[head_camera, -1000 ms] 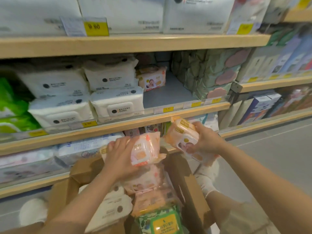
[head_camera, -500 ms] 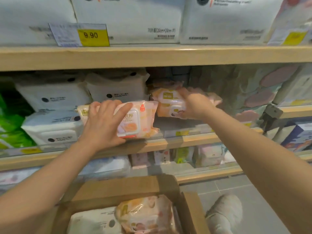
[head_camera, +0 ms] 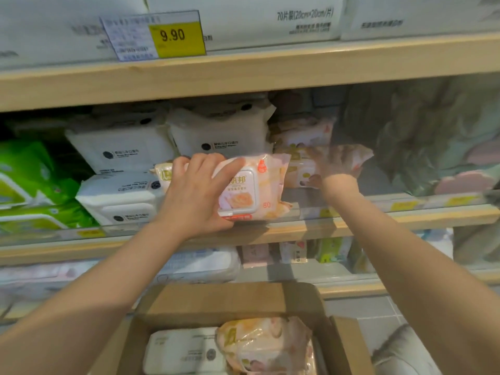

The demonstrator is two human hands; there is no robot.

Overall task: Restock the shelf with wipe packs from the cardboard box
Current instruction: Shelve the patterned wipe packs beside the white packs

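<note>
My left hand (head_camera: 198,193) grips an orange-and-white wipe pack (head_camera: 251,188) and holds it at the front lip of the middle shelf (head_camera: 405,216). My right hand (head_camera: 335,165) reaches deeper into the shelf gap and is blurred; it rests on a second orange wipe pack (head_camera: 300,171) that sits under another orange pack (head_camera: 303,132) at the back. Whether its fingers still grip that pack is unclear. Below me the open cardboard box (head_camera: 230,299) holds an orange pack (head_camera: 267,345) and a white pack (head_camera: 184,350).
White wipe packs (head_camera: 121,196) and green packs (head_camera: 24,182) fill the shelf to the left. Grey-green patterned bundles (head_camera: 433,136) stand to the right of the gap. The upper shelf board (head_camera: 270,69) carries a 9.90 price tag (head_camera: 173,36). A lower shelf holds small packs.
Both hands have risen from the box to the middle shelf with a pack each. The right hand has pushed its pack further back into the gap; the left pack moved slightly closer to the shelf.
</note>
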